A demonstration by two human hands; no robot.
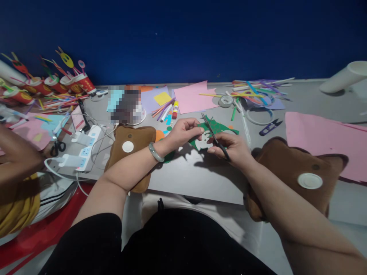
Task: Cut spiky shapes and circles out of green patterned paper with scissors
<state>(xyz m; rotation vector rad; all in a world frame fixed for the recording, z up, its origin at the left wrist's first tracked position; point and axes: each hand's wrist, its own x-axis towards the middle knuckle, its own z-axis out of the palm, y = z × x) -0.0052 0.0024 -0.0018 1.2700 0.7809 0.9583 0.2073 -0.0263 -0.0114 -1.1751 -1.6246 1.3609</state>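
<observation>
My left hand [187, 131], with a bangle on its wrist, pinches the left edge of a green sheet of paper [229, 130] above the table. A pale white patch shows on the sheet's lower left part. In my right hand [233, 149] is a pair of black-handled scissors [212, 131], its blades pointing up and left across the green paper. Whether the blades are apart I cannot make out. Under my left forearm lies a brown felt piece [134, 143] with a white disc, and a similar brown piece [292, 172] lies by my right forearm.
A glue stick [175, 110], pens and coloured paper [195, 97] lie behind my hands. A tape roll [225, 101] and purple thread snips [270, 127] are to the right. On the left are a power strip [91, 147] with cables, red paper cups [84, 83] and another person's arm [20, 152].
</observation>
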